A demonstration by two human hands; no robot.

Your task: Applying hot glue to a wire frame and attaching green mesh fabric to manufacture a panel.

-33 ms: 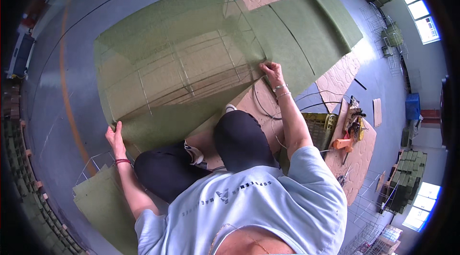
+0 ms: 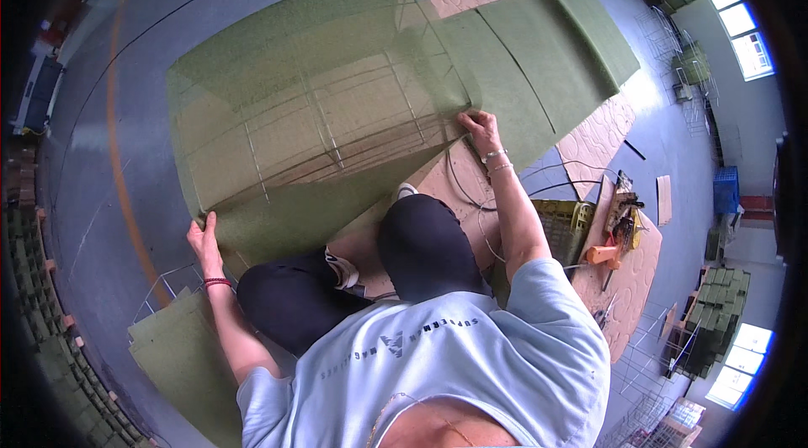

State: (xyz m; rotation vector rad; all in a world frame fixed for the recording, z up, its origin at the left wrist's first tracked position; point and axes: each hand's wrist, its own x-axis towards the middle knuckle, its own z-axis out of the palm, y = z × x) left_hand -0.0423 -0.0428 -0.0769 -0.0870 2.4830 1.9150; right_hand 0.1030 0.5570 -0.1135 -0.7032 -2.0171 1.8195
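A large sheet of thin, see-through green fabric (image 2: 282, 31) is spread over a wire frame (image 2: 323, 124) on the floor in front of me. Wire bars and brown board show through it. My left hand (image 2: 203, 237) grips the fabric at the frame's near left corner, thumb up. At the near right corner, my right hand (image 2: 479, 125) pinches the fabric edge with fingers closed. Between the hands the near edge hangs loosely toward my knees. Another green sheet (image 2: 539, 61), partly folded at its far end, lies right of the frame.
To my right, an orange-handled glue gun (image 2: 602, 254) lies on cardboard (image 2: 635, 301), beside a yellow basket (image 2: 568, 221) and a trailing cable (image 2: 560, 183). More green sheets (image 2: 181, 351) rest at lower left. A blue crate (image 2: 725, 191) and stacked green boxes (image 2: 717, 305) stand farther right.
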